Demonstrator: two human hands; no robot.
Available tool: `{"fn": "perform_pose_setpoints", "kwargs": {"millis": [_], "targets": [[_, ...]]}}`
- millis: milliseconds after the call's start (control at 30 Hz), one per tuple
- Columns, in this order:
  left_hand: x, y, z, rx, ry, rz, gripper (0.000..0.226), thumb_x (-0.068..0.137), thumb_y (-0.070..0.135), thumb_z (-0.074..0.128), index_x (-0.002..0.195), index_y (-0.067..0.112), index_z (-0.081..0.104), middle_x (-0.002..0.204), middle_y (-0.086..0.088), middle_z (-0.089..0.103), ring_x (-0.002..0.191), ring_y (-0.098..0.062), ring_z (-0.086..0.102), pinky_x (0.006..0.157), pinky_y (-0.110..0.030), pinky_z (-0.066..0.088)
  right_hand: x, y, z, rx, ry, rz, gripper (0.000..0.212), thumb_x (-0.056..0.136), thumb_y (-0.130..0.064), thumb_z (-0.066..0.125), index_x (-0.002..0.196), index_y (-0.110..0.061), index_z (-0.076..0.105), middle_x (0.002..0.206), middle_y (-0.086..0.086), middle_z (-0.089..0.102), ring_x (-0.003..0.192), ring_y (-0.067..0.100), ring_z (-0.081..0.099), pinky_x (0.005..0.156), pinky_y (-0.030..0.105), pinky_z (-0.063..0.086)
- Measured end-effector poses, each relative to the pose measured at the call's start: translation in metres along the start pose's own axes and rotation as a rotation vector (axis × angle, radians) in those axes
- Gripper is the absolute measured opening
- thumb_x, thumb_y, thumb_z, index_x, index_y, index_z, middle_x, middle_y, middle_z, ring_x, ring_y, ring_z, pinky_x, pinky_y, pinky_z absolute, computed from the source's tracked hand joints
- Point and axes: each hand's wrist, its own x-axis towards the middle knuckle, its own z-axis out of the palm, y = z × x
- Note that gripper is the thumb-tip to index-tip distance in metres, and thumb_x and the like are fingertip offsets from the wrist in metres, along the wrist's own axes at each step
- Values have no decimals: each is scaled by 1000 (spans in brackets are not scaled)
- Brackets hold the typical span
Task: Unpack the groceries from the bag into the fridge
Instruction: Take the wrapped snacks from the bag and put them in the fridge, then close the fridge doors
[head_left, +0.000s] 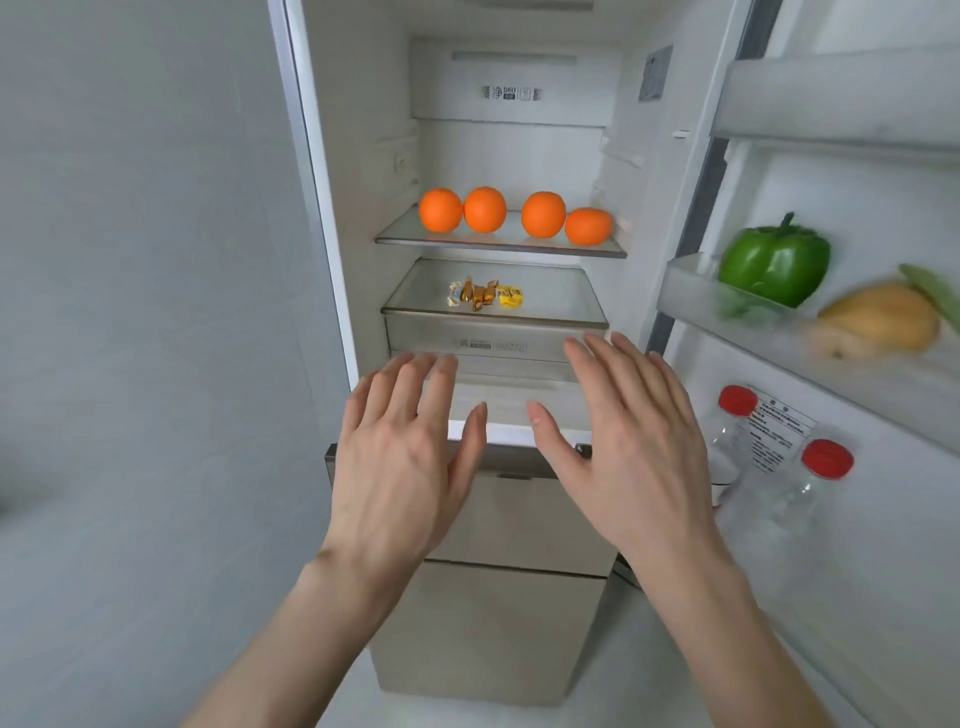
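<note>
Holding nothing: bare left hand (400, 457) spreading flat, palm down, fingers straight and slightly fanned, hovering in front of the lower edge of the open white fridge compartment (358, 156). Mirroring it just beside, bare right hand (628, 452), likewise flat and empty, thumbs pointing toward each other with a gap between. Reaching toward the translucent grey drawer front (493, 345) with fingertips of both hands, though not clearly touching it.

Sitting just above the drawer, on the glass cover shelf (561, 296): a small cluster of wrapped candies in gold, brown and yellow foil (483, 295), lying close together near the front edge. Lining up on the clear glass shelf (498, 244) higher still: four round orange fruits (514, 215), the left two touching, the right two touching, a small gap between the pairs.

Standing open to the right, the white fridge door (883, 519) with translucent door bins. Resting in the middle door bin (691, 291): a glossy green bell pepper (776, 265) upright with stem up, and beside it a blurred yellow-orange oblong fruit (883, 322). Standing lower in the door, two clear plastic bottles with red caps (826, 462). Showing below the hands, closed beige freezer drawers (498, 623). Not appearing anywhere: the grocery bag.
</note>
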Motion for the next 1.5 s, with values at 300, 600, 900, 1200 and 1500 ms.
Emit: {"fn": "perform_pose_setpoints", "kwargs": {"millis": [300, 600, 900, 1200, 1500], "targets": [[-48, 42, -65, 33, 7, -23, 47, 106, 42, 43, 134, 8, 61, 131, -9, 65, 125, -34, 58, 103, -44, 44, -48, 3, -63, 47, -18, -23, 61, 100, -55, 50, 140, -10, 59, 144, 10, 61, 140, 31, 52, 119, 48, 36], [-91, 78, -127, -31, 33, -10, 46, 107, 41, 43, 133, 7, 61, 131, -10, 65, 126, -35, 58, 103, -47, 46, -95, -4, -147, 40, 44, 9, 56, 102, -50, 51, 139, -8, 60, 142, 9, 63, 138, 30, 54, 114, 49, 42], [-122, 158, -152, -164, -8, 67, 48, 106, 42, 42, 135, 8, 60, 132, -10, 65, 129, -34, 57, 109, -47, 44, -152, 39, -241, -65, 42, 79, 57, 101, -49, 52, 143, -11, 57, 147, 7, 59, 142, 27, 50, 119, 46, 37], [-131, 281, -140, -301, -5, 151, 46, 106, 40, 45, 137, 8, 60, 134, -9, 64, 132, -34, 56, 109, -47, 44, -201, 128, -309, -109, 66, 228, 61, 102, -50, 50, 150, -12, 49, 159, 8, 44, 145, 27, 43, 120, 39, 31], [-115, 376, -124, -307, 19, 196, 44, 106, 38, 47, 134, 8, 61, 131, -10, 65, 128, -34, 58, 106, -45, 45, -202, 228, -327, 98, 19, 633, 90, 98, -70, 39, 165, -18, 9, 172, 3, 15, 157, 22, 20, 124, 42, 27]]}}
